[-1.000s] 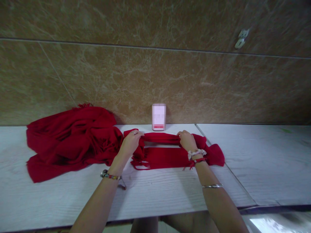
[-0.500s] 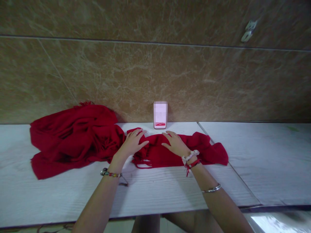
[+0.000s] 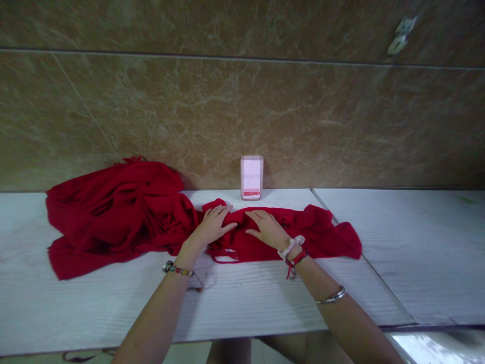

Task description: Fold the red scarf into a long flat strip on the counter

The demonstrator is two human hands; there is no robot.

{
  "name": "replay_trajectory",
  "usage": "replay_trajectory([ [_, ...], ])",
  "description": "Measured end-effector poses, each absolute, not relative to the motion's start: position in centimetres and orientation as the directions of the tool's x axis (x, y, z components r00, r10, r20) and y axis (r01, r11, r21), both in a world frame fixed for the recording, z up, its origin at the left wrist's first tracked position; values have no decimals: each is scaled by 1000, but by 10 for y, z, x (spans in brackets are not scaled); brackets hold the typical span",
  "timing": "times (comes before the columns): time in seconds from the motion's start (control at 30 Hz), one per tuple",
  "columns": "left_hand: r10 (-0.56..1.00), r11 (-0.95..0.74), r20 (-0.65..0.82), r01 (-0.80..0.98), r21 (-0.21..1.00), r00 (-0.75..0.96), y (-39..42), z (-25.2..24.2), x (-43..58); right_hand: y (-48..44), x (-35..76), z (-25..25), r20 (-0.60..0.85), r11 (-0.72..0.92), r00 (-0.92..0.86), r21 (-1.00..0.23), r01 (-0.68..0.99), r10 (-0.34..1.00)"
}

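A red fringed scarf lies along the white wooden surface, heaped in loose folds on the left and stretched into a narrower strip to the right. My left hand rests on the strip near where it meets the heap, fingers extended and thumb spread to the right. Close by, my right hand lies on the strip's middle with its fingers stretched toward the left. Short fringe shows just below and between the hands. Neither hand grips the cloth. Bracelets circle both wrists.
A phone with a lit, blurred screen leans upright against the brown marbled wall. A small white hook-like piece is on the wall at upper right. The white surface has a seam at right and a front edge near my legs.
My right hand has slid slightly left along the scarf, and my left hand slightly right, so they are closer together. The view has shifted a little.
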State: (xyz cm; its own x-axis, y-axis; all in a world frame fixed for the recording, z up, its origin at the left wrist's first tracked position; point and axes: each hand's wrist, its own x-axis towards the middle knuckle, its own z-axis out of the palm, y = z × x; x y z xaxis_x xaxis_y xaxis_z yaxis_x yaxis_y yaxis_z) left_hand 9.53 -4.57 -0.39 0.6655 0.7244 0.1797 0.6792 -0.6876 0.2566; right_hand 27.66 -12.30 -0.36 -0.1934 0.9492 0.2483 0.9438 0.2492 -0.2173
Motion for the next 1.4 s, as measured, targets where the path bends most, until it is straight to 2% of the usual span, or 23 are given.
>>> replay_trajectory([
  [0.2, 724, -681, 191, 646, 344, 662, -42, -4, 92, -118, 274, -4, 168, 210, -185, -149, 966, 968],
  [0.37, 707, -707, 289, 635, 312, 645, -39, 7, 77, -116, 288, 0, 140, 162, -156, -31, 986, 978],
  [0.47, 716, -698, 310, 652, 297, 625, -34, 8, 69, -121, 304, 6, 154, -45, 38, 48, 998, 987],
  [0.57, 733, -678, 236, 658, 328, 638, -31, 7, 62, -128, 323, 11, 153, -308, 292, 90, 947, 944],
  [0.7, 711, -669, 109, 621, 407, 695, -31, 10, 57, -134, 339, 15, 154, -467, 453, 65, 882, 878],
  [0.8, 695, -665, 83, 596, 450, 714, -33, 14, 55, -132, 332, 17, 250, -400, 384, 15, 916, 889],
  [0.93, 673, -672, 60, 575, 468, 737, -35, 16, 55, -126, 302, 13, 428, -41, 80, -101, 994, 900],
  [1.03, 672, -662, -1, 602, 446, 740, -36, 14, 58, -123, 284, 3, 369, 122, -77, -99, 988, 926],
  [1.13, 677, -663, -25, 624, 414, 736, -39, 13, 63, -121, 283, -1, 223, 92, -76, -65, 994, 972],
  [1.27, 691, -669, -15, 648, 363, 722, -44, 14, 70, -122, 299, 8, 105, -4, 2, 19, 1000, 994],
  [1.4, 668, -700, 32, 613, 367, 744, -49, 16, 74, -128, 324, 19, 40, -273, 271, 69, 960, 962],
])
